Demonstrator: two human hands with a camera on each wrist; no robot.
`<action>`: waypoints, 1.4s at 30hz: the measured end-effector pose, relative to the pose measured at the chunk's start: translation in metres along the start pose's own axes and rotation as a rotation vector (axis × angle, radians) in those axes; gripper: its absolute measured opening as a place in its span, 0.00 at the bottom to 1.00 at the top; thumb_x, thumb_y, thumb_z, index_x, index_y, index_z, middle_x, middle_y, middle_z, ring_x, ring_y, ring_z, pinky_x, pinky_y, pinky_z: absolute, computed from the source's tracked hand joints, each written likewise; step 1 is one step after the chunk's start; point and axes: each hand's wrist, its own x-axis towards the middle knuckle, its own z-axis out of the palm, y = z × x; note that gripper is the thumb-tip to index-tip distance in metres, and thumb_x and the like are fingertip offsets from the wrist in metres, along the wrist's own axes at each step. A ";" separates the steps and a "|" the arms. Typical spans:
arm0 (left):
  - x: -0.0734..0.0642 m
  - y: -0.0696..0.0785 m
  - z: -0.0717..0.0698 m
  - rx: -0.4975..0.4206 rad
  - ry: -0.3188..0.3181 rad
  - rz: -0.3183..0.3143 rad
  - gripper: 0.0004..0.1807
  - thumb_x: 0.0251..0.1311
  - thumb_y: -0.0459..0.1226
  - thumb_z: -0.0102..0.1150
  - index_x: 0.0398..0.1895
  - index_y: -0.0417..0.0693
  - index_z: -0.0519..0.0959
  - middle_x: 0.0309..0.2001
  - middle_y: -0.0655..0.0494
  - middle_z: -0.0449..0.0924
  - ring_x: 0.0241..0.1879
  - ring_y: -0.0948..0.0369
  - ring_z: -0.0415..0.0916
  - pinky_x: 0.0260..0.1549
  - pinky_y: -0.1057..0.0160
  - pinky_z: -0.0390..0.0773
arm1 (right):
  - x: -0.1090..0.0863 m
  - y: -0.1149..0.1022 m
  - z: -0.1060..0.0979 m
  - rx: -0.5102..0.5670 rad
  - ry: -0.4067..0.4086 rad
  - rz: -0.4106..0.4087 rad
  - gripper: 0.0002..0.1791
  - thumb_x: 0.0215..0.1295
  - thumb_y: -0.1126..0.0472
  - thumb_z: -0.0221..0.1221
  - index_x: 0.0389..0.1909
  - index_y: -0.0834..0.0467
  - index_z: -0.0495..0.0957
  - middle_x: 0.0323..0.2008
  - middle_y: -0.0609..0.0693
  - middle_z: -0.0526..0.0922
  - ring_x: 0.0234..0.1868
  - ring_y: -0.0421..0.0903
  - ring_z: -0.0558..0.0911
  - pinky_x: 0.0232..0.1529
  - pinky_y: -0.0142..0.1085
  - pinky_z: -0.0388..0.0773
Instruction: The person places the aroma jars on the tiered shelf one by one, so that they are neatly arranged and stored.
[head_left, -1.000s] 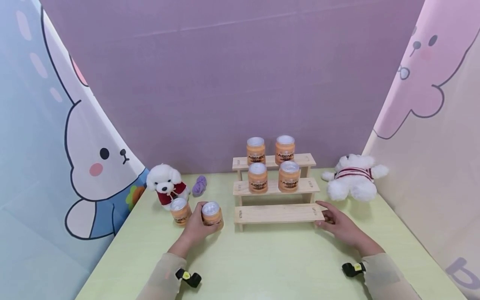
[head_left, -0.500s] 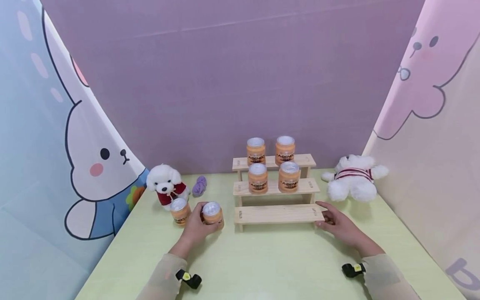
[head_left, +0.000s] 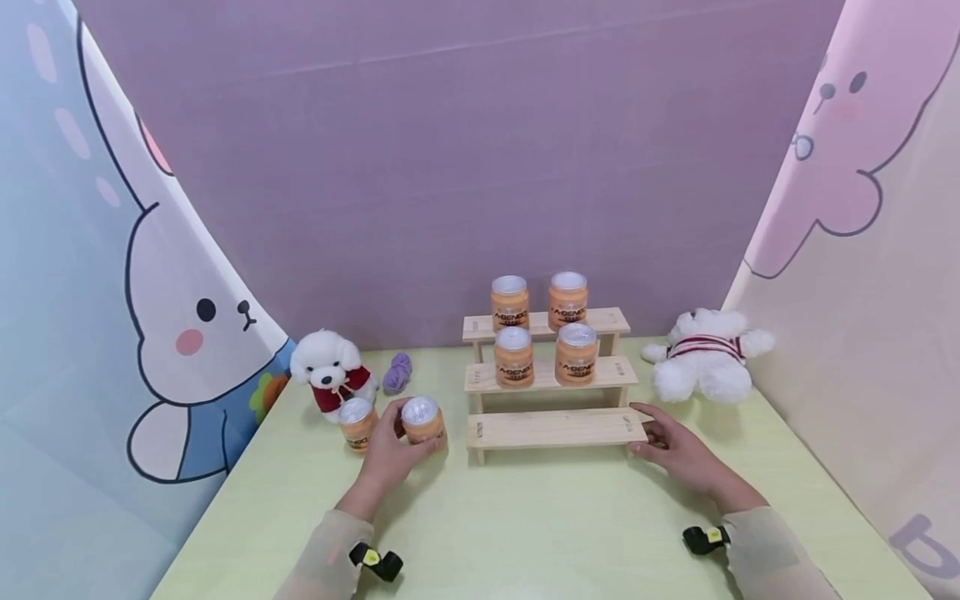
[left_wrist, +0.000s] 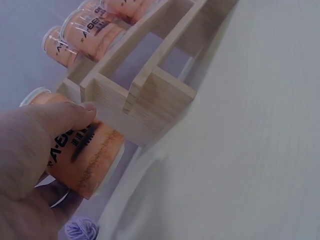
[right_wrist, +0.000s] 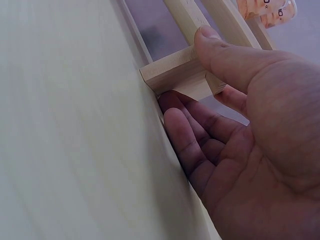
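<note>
My left hand (head_left: 393, 454) grips an orange can (head_left: 424, 425) with a pale lid and dark lettering, left of a three-step wooden stand (head_left: 558, 428). In the left wrist view the thumb lies across the side of the can (left_wrist: 82, 150); the other fingers are mostly hidden behind it. My right hand (head_left: 678, 450) holds the right end of the stand's lowest step. The right wrist view shows the thumb on the edge of the wooden stand (right_wrist: 175, 70) and the fingers curled by its leg. Two cans (head_left: 513, 358) stand on the middle step and two cans (head_left: 510, 304) on the top one.
Another orange can (head_left: 357, 425) stands just left of my left hand. Behind it sits a white toy dog (head_left: 330, 367) in red, beside a purple yarn skein (head_left: 397, 372). A white plush toy (head_left: 701, 358) lies right of the stand on the pale green table (head_left: 525, 533).
The can in my left hand has risen very slightly over the last half second. My right hand keeps its place on the stand, and the other cans stay put.
</note>
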 end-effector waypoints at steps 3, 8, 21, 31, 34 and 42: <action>0.000 0.003 0.000 0.002 0.004 0.021 0.42 0.49 0.35 0.85 0.67 0.46 0.71 0.61 0.48 0.78 0.61 0.49 0.77 0.64 0.44 0.75 | 0.000 0.000 0.000 -0.002 -0.002 0.002 0.41 0.73 0.60 0.66 0.81 0.57 0.57 0.56 0.63 0.82 0.53 0.54 0.83 0.48 0.33 0.83; 0.000 0.009 0.001 0.008 0.015 0.086 0.41 0.46 0.38 0.86 0.65 0.50 0.74 0.58 0.51 0.80 0.59 0.52 0.77 0.63 0.43 0.75 | 0.001 0.001 -0.001 0.000 -0.002 0.004 0.41 0.72 0.59 0.66 0.81 0.56 0.57 0.56 0.63 0.82 0.53 0.54 0.83 0.48 0.33 0.83; -0.006 0.040 0.011 -0.001 -0.007 0.106 0.41 0.45 0.42 0.87 0.64 0.54 0.75 0.59 0.56 0.80 0.59 0.55 0.77 0.62 0.44 0.76 | 0.001 -0.003 0.001 0.001 -0.002 -0.013 0.41 0.73 0.60 0.66 0.81 0.58 0.57 0.56 0.64 0.82 0.52 0.49 0.84 0.48 0.32 0.82; -0.008 0.048 0.033 0.001 -0.052 0.175 0.41 0.47 0.39 0.87 0.65 0.51 0.74 0.59 0.58 0.77 0.59 0.57 0.76 0.61 0.45 0.77 | 0.001 0.000 0.000 -0.007 0.000 -0.006 0.42 0.73 0.59 0.66 0.81 0.57 0.56 0.56 0.63 0.83 0.52 0.53 0.84 0.48 0.33 0.82; -0.008 0.049 0.040 0.004 -0.061 0.194 0.41 0.46 0.39 0.87 0.65 0.53 0.75 0.58 0.59 0.75 0.59 0.58 0.75 0.59 0.47 0.78 | 0.001 0.000 0.000 -0.007 -0.006 -0.008 0.42 0.73 0.59 0.66 0.81 0.58 0.56 0.57 0.64 0.82 0.53 0.54 0.83 0.48 0.33 0.82; -0.009 0.057 0.061 -0.009 -0.111 0.202 0.42 0.45 0.40 0.87 0.66 0.59 0.76 0.58 0.62 0.75 0.59 0.57 0.75 0.57 0.50 0.80 | 0.001 0.002 0.000 -0.007 -0.010 -0.020 0.42 0.73 0.59 0.66 0.81 0.58 0.56 0.56 0.64 0.82 0.53 0.52 0.84 0.48 0.33 0.83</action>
